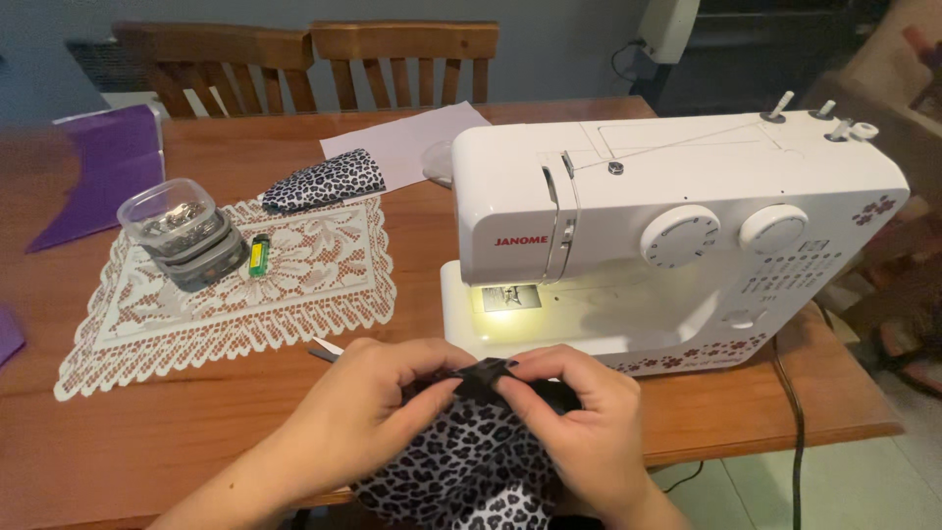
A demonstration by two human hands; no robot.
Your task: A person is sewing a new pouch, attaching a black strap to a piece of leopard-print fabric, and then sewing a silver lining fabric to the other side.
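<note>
Head view: leopard-print fabric (461, 461) nearest, bunched at the near edge of the wooden surface (196, 432). Left hand (368, 407) and right hand (579, 422) both grip it, fingertips pinched on a small black folded piece (486, 375) at its top edge. Just behind, white sewing machine (667, 226), needle lamp lit. Left of it a lace mat (294, 285) carrying stacked clear containers (182, 231), a small green item (258, 255), and a second leopard-print piece (324, 182) at its far corner.
</note>
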